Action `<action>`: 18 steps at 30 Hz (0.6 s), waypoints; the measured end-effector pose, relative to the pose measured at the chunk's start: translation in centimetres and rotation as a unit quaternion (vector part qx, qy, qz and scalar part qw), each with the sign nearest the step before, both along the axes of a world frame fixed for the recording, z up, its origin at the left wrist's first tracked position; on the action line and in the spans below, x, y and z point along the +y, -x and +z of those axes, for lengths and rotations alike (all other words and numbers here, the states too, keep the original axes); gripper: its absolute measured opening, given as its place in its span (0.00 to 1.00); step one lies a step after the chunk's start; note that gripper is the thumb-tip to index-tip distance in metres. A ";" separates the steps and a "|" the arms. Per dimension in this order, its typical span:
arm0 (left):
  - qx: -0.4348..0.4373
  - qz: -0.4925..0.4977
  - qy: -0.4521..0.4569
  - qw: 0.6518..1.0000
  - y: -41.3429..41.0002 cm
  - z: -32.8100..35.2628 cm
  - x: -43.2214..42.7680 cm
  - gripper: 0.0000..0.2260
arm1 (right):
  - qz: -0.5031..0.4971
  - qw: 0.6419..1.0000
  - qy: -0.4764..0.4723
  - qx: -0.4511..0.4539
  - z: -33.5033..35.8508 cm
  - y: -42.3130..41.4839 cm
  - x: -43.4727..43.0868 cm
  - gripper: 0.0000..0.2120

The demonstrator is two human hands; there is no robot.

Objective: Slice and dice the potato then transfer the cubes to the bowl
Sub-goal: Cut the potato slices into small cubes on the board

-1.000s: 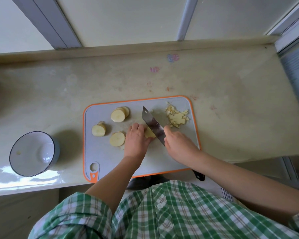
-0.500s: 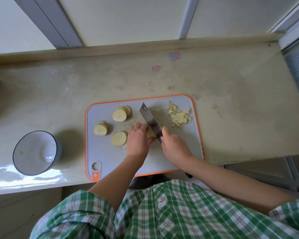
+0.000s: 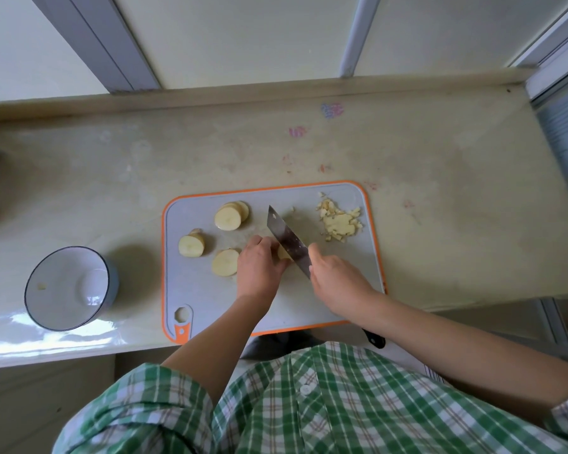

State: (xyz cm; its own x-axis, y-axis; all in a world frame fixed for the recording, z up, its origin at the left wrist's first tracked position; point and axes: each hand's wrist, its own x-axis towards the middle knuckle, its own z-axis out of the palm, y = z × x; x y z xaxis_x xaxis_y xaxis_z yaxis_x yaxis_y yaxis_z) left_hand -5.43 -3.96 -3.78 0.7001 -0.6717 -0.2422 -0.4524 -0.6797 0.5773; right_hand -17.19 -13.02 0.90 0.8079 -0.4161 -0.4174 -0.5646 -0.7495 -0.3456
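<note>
Near the front edge of the table (image 3: pixel 440 208), a person is dicing potato on an orange-rimmed cutting board (image 3: pixel 276 306).
The left hand (image 3: pixel 259 267) is curling over a potato piece (image 3: pixel 283 253), pinning it, while the right hand (image 3: pixel 336 280) is gripping the knife (image 3: pixel 287 242), its blade against that piece. Over the last second the blade has been edging toward the left fingers, leaving less of the piece showing. Potato rounds (image 3: pixel 227 217) on the board's left side and the diced pile (image 3: pixel 340 222) at its far right corner are lying unmoved. The bowl (image 3: pixel 59 306), near the table's front left, is holding only a speck, so most of the dicing and the transfer seem to lie ahead.
</note>
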 end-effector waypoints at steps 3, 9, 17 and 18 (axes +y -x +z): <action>0.004 0.005 0.001 1.000 0.0 -0.1 -0.1 0.10 | -0.023 1.000 0.012 0.004 -0.7 -0.1 0.8 0.15; 0.011 0.006 0.003 1.000 -0.1 0.1 -0.1 0.10 | -0.048 0.999 0.014 -0.010 -2.3 -0.8 1.6 0.19; 0.002 -0.011 0.005 1.000 -0.2 0.3 0.3 0.15 | -0.063 0.996 -0.019 -0.061 -1.5 -0.5 0.3 0.08; 0.004 -0.004 0.013 1.000 -0.2 0.2 0.5 0.15 | -0.058 0.996 -0.019 -0.067 -1.1 -0.5 0.1 0.08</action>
